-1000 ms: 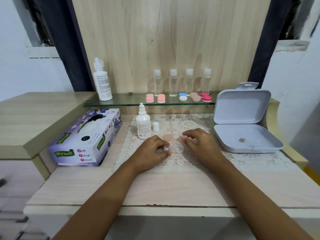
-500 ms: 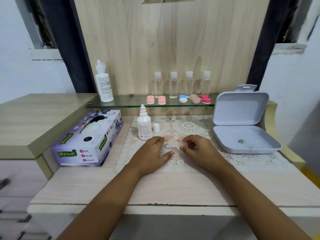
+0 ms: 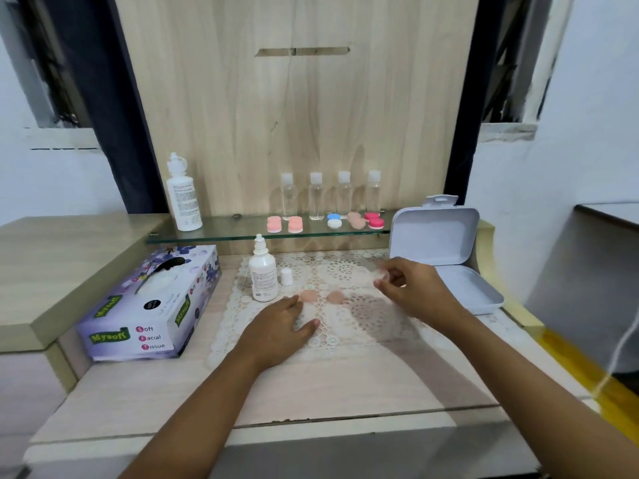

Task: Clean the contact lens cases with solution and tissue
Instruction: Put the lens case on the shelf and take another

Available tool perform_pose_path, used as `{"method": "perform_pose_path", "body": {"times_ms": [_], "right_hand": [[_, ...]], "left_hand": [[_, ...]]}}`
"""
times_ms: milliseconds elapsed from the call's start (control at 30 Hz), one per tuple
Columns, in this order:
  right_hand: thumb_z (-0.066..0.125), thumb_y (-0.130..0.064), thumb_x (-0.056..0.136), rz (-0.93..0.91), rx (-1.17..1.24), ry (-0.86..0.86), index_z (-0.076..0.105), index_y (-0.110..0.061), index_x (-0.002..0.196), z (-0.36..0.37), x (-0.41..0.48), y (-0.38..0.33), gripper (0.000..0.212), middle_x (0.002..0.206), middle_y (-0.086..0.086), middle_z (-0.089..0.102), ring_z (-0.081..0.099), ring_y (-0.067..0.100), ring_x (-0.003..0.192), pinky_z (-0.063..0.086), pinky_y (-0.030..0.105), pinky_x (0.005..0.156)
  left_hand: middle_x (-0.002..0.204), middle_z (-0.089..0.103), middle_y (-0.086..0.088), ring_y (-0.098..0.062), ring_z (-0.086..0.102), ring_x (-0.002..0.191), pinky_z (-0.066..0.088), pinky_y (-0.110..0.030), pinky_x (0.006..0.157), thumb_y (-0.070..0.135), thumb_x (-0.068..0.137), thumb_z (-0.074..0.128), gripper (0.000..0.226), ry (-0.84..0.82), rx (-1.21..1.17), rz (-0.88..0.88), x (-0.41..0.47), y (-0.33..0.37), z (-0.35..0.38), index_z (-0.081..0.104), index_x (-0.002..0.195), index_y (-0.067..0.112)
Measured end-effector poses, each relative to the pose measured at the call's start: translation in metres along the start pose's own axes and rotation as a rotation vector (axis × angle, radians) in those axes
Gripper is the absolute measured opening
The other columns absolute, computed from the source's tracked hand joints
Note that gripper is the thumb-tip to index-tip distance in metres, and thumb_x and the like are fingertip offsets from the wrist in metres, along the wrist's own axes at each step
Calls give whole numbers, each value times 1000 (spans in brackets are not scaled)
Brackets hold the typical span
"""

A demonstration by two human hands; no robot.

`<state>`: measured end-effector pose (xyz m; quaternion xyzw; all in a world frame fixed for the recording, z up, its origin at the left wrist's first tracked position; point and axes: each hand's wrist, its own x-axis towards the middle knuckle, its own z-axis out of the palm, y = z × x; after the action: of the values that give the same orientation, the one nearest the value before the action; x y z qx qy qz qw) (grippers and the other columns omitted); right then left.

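Bare left hand (image 3: 280,326); bare right hand (image 3: 415,292)

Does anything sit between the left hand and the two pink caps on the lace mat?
Nothing visible. The pink caps lie on bare lace mat just past the left hand; the dropper bottle stands off to the side.

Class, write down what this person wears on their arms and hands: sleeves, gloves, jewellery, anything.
The left hand and right hand are bare: no gloves, rings, watch or bracelet shows. Both forearms are uncovered to the picture's edge, no sleeve in view. Blur hides fine detail on the right one.
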<state>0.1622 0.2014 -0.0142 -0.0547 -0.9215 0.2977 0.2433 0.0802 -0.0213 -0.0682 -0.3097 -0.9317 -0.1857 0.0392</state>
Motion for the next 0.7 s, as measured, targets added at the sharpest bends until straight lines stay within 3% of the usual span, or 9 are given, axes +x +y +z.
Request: {"method": "perform_pose_path", "body": {"times_ms": [167,333,400,533,700], "right_hand": [[69,-15,81,-20,-196,111,62,-3,106,-27,-1,34,29,88,11,63,61,26,81,42,28,72],[64,-16,85,-46,-438,50,57,-4,116,-40,2,64,33,104,14,59,60,33,89,44,36,78],[66,-13,83,-89,-544,27,58,-4,113,-42,3,69,32,102,15,58,60,35,90,43,37,79],[85,0,54,-283,-755,-3,63,-6,86,-42,9,76,38,72,9,56,57,30,57,45,34,51],[86,5,38,-464,-952,-119,64,-14,77,-44,17,75,49,66,2,51,49,20,50,40,29,36]], "left_hand": [[155,21,3,-12,17,142,14,-25,113,53,94,38,64,-14,-7,-5,0,-1,0,33,144,14],[154,23,2,-11,19,142,14,-22,112,52,94,39,63,-3,-10,4,0,0,-1,34,144,13],[154,24,3,-11,20,141,16,-21,111,51,94,40,62,2,-16,9,0,0,-1,35,143,13],[154,25,3,-11,21,141,16,-20,110,50,94,41,61,10,-23,10,0,1,-1,36,143,13],[154,24,3,-11,20,141,16,-20,110,51,94,41,62,7,-23,6,0,0,-1,35,143,14]]}}
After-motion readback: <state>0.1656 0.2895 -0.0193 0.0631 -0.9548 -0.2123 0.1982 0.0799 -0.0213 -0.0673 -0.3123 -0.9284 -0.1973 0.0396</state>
